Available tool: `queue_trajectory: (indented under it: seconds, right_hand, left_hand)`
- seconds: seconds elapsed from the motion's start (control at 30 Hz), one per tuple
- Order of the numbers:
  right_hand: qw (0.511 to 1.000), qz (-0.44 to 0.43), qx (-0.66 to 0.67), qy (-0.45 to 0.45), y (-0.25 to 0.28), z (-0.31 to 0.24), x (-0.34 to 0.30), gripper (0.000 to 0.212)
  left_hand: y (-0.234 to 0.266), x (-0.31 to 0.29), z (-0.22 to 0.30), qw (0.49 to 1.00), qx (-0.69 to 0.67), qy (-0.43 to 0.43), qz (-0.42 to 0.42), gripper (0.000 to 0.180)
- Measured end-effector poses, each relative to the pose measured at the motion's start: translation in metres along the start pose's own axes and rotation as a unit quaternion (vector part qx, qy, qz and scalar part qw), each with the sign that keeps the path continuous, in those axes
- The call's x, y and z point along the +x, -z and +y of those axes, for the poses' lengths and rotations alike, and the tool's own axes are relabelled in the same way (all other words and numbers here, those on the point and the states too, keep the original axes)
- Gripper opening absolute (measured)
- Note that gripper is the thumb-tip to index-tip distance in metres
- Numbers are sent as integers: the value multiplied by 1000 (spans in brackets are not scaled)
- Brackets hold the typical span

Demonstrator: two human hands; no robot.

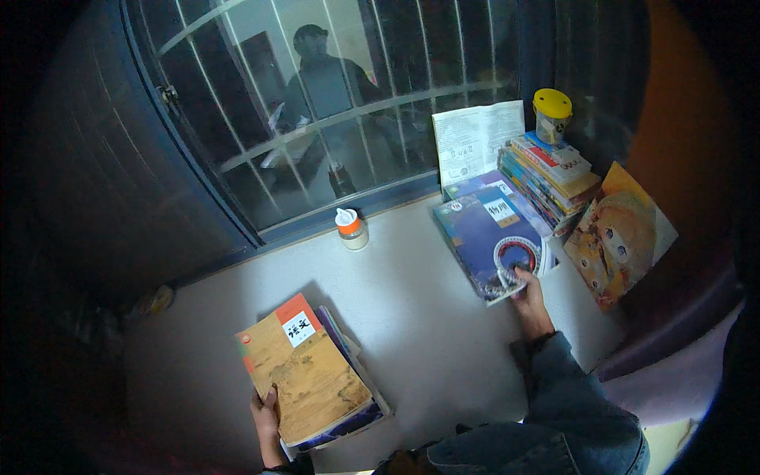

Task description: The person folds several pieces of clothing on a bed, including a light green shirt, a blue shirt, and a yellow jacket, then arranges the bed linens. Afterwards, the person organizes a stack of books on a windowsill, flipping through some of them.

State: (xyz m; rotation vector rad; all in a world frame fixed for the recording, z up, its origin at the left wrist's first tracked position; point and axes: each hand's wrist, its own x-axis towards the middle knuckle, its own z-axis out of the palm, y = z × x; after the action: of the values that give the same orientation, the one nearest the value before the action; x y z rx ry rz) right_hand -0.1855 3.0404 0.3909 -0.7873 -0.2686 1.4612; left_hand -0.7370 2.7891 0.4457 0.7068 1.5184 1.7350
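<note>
At the near left, a tan and orange textbook (307, 378) tops a small, uneven stack of books. My left hand (267, 410) is closed on the stack's left edge, thumb on the tan cover, the other fingers partly hidden. Further right, my right hand (532, 307) grips the near corner of a blue-purple textbook (476, 236), with the thumb over its cover. That book overlaps another purple book (477, 187) behind it. How far the right fingers reach underneath is hidden.
A jar with an orange and white lid (351, 228) stands by the barred window (317, 103). At the back right are an open booklet (478, 141), a pile of books (554, 178) with a yellow-lidded tub (552, 117) on top, and a brown picture sheet (619, 237).
</note>
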Motion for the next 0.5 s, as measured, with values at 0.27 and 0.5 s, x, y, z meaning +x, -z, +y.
queue_trajectory:
  seconds: [0.27, 0.5]
  right_hand:
    - [994, -104, -24, -38, -49, -14, -104, 23]
    - [950, -141, -156, -230, -119, 26, -182, 46]
  left_hand:
    - [-75, -59, 80, 966, 166, 14, -197, 77]
    - [-171, -85, 93, 926, -103, 124, -343, 82]
